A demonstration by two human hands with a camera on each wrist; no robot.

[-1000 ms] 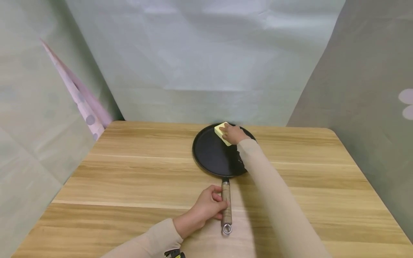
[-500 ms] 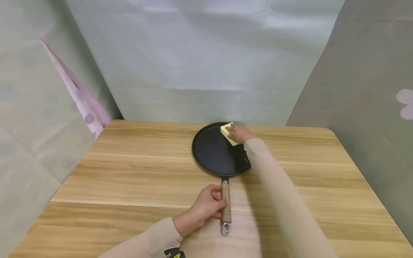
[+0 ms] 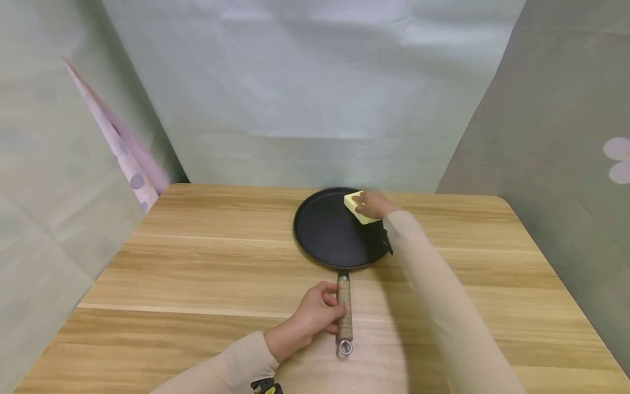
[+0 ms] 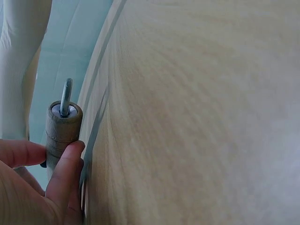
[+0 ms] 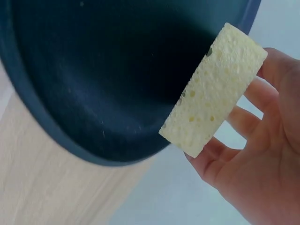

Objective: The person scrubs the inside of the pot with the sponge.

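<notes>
**Sponge at the far right of the pan, handle steadied near you**

The yellow sponge (image 3: 358,207) sits on the far right part of the black pan (image 3: 330,232), close to the rim, with its long side running from far-left to near-right. Your right hand (image 3: 375,204) holds it, fingers curled round its edges; the right wrist view shows the sponge (image 5: 213,89) pinched between your fingertips (image 5: 234,119), one long face turned to the pan's dark surface (image 5: 103,70).

The pan's wooden handle (image 3: 344,306) points straight back toward you, its metal ring (image 3: 345,347) at the near end. Your left hand (image 3: 315,317) grips the handle from the left, fingers wrapped round it. The sponge thus lies away from that grip, along the handle's line and a little right.

The left wrist view shows thumb and finger clamped on the handle's end (image 4: 63,129); the head view alone shows pan, sponge and both hands together on the wooden table (image 3: 197,262).
</notes>
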